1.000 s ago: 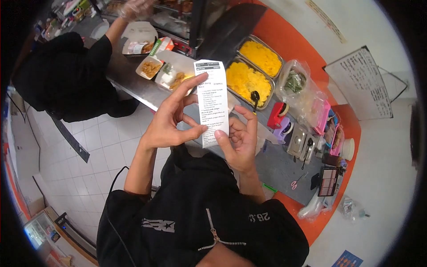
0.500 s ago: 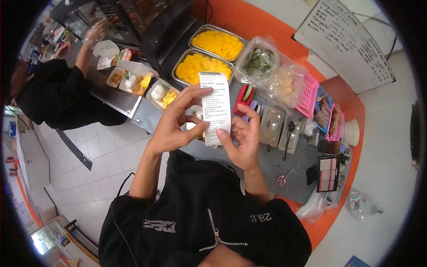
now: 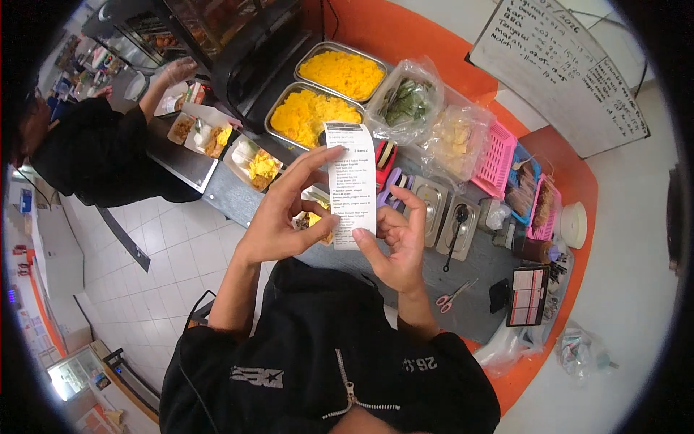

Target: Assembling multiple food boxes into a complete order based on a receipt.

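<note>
A long white paper receipt [image 3: 353, 188] with printed lines stands upright before me, over the counter. My left hand [image 3: 278, 220] grips its left side, index finger near the top and thumb lower down. At the bottom right, the thumb of my right hand [image 3: 397, 249] presses the paper, with its other fingers curled behind. A food box [image 3: 316, 205] with yellow food is partly hidden behind my left hand and the receipt. Farther left stand two open boxes: one [image 3: 263, 171] with white and yellow food, another [image 3: 215, 141] beside it.
Two metal trays of yellow crumbly food [image 3: 341, 72] lie at the back. Right of them are a bag of green leaves [image 3: 407, 100], a pink basket [image 3: 497, 160], lidded steel containers [image 3: 428, 201] and scissors [image 3: 454, 295]. A co-worker's gloved hand [image 3: 178, 70] works at the left.
My view has shifted slightly, so the counter things sit a little farther left. Both hands still hold the receipt, which appears slightly lower against the trays.
</note>
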Action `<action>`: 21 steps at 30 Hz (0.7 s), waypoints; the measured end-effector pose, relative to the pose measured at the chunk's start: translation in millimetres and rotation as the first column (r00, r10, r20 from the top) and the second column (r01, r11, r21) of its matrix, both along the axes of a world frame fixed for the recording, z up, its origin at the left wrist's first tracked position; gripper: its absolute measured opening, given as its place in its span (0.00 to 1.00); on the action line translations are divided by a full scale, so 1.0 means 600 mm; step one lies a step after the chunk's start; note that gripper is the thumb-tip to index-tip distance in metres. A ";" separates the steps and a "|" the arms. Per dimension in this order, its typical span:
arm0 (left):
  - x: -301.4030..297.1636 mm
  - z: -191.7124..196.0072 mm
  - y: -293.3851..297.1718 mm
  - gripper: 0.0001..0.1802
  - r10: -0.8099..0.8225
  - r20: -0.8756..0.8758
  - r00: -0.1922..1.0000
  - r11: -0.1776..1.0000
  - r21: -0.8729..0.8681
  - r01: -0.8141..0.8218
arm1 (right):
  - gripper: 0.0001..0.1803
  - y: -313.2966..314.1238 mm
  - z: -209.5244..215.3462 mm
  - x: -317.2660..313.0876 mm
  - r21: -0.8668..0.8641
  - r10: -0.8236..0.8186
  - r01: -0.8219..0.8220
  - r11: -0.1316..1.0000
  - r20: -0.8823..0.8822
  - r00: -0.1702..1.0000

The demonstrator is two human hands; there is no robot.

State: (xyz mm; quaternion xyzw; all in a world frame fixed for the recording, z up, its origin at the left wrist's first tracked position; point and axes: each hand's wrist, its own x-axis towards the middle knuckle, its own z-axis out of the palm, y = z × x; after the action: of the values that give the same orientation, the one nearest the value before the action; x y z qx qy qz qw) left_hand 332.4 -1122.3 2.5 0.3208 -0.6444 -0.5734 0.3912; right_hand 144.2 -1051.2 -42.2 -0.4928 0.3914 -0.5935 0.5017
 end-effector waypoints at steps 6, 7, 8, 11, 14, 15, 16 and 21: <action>0.002 0.003 0.003 0.43 -0.003 0.033 0.999 1.000 0.003 0.003 | 0.39 0.001 -0.003 0.001 0.019 0.012 -0.012 1.000 0.012 1.000; 0.004 0.002 0.003 0.44 -0.002 0.048 0.999 1.000 0.006 0.001 | 0.40 0.001 -0.003 0.002 0.025 0.006 -0.006 1.000 0.003 1.000; 0.005 0.002 0.003 0.45 -0.002 0.063 0.998 1.000 0.008 0.002 | 0.40 0.001 -0.001 0.004 0.028 0.011 -0.011 1.000 0.004 1.000; 0.010 0.000 0.005 0.45 0.009 0.055 0.998 1.000 -0.002 -0.009 | 0.40 0.000 0.000 0.007 0.049 0.014 -0.016 0.999 0.043 0.999; 0.018 0.000 0.008 0.46 0.022 0.071 0.997 1.000 -0.003 -0.021 | 0.41 0.000 -0.009 0.002 0.031 0.064 -0.064 0.997 0.006 0.998; 0.020 -0.002 0.009 0.46 0.022 0.071 0.997 1.000 0.000 -0.022 | 0.41 0.000 -0.010 0.001 0.030 0.067 -0.067 0.997 -0.009 0.998; 0.022 -0.004 0.008 0.46 0.023 0.062 0.998 1.000 -0.005 -0.023 | 0.41 -0.001 -0.012 0.002 0.028 0.070 -0.069 0.997 -0.023 0.997; 0.028 -0.007 0.012 0.46 0.022 0.080 0.997 1.000 0.017 -0.024 | 0.40 0.002 -0.009 0.008 0.044 0.082 -0.082 0.996 0.000 0.997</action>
State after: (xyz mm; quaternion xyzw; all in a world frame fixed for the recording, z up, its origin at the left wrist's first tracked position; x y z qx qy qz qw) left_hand 349.3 -1115.1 -1.5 0.3543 -0.6505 -0.5615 0.3689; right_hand 148.8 -1049.8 -47.5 -0.4978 0.3843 -0.5631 0.5361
